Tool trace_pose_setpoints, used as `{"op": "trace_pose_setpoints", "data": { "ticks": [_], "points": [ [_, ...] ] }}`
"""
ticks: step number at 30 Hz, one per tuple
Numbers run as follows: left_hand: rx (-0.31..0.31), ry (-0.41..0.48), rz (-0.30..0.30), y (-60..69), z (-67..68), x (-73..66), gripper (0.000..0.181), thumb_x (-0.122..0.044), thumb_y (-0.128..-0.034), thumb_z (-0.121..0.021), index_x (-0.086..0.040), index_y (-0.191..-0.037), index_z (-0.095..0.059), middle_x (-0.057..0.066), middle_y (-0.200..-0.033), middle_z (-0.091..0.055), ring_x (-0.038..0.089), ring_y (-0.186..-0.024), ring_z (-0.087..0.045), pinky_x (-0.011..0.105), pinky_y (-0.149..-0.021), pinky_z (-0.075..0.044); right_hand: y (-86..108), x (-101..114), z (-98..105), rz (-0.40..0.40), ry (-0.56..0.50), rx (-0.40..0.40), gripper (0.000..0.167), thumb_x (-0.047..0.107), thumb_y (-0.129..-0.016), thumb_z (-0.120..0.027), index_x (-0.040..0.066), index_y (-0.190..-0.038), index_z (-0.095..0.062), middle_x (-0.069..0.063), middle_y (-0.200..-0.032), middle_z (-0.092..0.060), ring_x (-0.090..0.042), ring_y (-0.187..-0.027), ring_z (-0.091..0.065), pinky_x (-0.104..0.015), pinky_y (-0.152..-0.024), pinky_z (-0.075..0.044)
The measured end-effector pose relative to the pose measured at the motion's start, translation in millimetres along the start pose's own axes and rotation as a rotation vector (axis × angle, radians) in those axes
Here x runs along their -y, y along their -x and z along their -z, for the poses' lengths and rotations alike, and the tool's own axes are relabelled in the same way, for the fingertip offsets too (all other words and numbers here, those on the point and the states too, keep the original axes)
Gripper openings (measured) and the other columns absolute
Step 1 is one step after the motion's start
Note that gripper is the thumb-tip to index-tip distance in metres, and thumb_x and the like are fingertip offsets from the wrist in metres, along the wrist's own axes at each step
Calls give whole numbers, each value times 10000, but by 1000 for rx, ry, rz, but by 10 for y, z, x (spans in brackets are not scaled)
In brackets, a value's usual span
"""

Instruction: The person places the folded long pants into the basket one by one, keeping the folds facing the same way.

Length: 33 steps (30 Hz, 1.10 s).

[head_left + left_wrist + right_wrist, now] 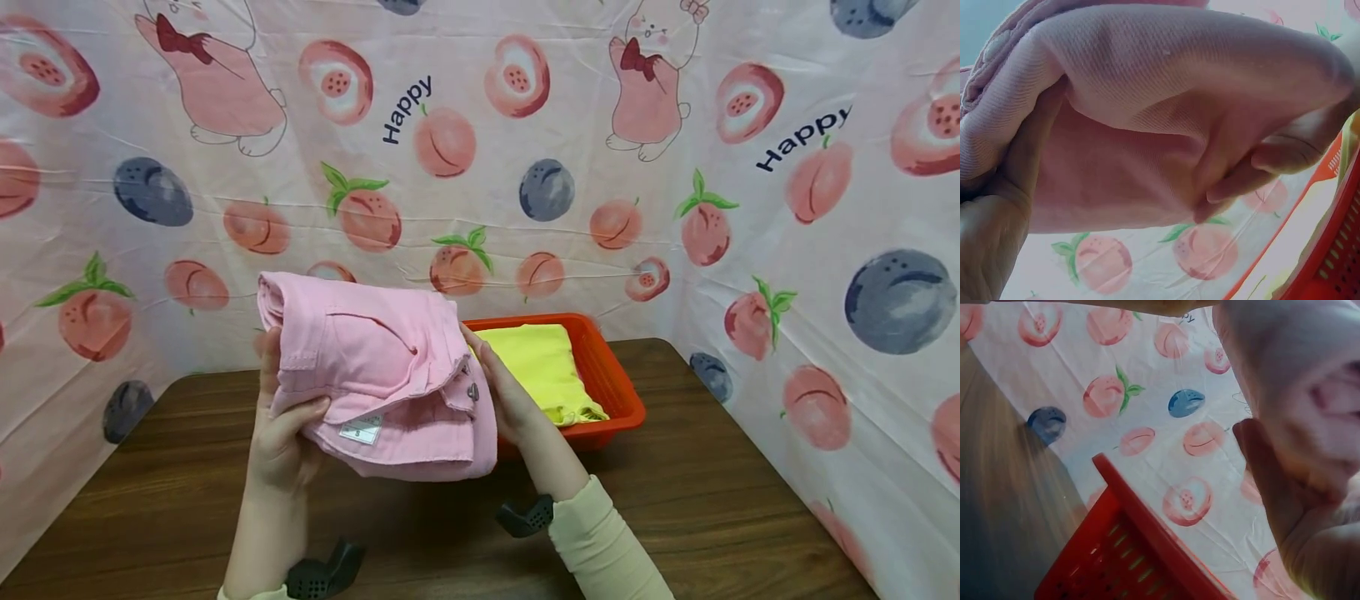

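Note:
Both hands hold a folded pair of pink jeans up above the table. A pocket, metal buttons and a white label show on the side facing me. At its left end, my left hand grips the bundle, thumb on the near face and fingers behind. My right hand holds the right end, its fingers partly hidden by the cloth. From below, the left wrist view shows the underside of the jeans sagging between the two hands. In the right wrist view the right hand is against the pink cloth.
Behind the right hand, a red plastic basket with slotted walls stands on the brown wooden table. Folded yellow cloth lies inside it. A fruit-printed curtain surrounds the table at the back and sides.

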<state>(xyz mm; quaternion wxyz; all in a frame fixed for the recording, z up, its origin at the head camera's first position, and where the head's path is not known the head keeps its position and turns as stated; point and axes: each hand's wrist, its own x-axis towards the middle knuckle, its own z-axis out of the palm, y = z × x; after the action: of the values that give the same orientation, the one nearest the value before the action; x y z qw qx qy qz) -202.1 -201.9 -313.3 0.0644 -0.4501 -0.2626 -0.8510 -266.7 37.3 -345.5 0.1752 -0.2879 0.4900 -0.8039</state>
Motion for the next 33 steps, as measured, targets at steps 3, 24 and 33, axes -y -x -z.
{"op": "trace_pose_setpoints", "data": {
  "ticks": [3, 24, 33],
  "points": [
    [32, -10, 23, 2, -1, 16, 775, 252, -831, -385, -180, -1474, -381, 102, -1450, -353, 224, -1233, -391, 328, -976, -418, 9, 3, 12, -41, -35, -54, 568, 509, -1012, -237, 312, -1538, -151, -16, -1567, -153, -254, -1403, -193, -482, -1114, -177],
    [-45, -75, 114, -8, 166, 80, 839, 255, -821, -263, -216, -1514, -298, 128, -1441, -375, 221, -1205, -445, 322, -937, -454, 5, 183, -30, 68, -93, -347, 834, -168, -845, -479, 274, -1522, -272, -125, -1496, -248, -260, -1144, -465, -275, -780, -523],
    [-262, -147, 84, -28, 258, 100, 754, 177, -903, -296, -266, -1513, -301, 118, -1408, -357, 223, -1201, -453, 293, -910, -468, 12, 238, -117, 293, -52, -509, 808, -238, -797, -469, 148, -1497, -345, -63, -1512, -260, -232, -1233, -382, -238, -819, -497]
  ]
}}
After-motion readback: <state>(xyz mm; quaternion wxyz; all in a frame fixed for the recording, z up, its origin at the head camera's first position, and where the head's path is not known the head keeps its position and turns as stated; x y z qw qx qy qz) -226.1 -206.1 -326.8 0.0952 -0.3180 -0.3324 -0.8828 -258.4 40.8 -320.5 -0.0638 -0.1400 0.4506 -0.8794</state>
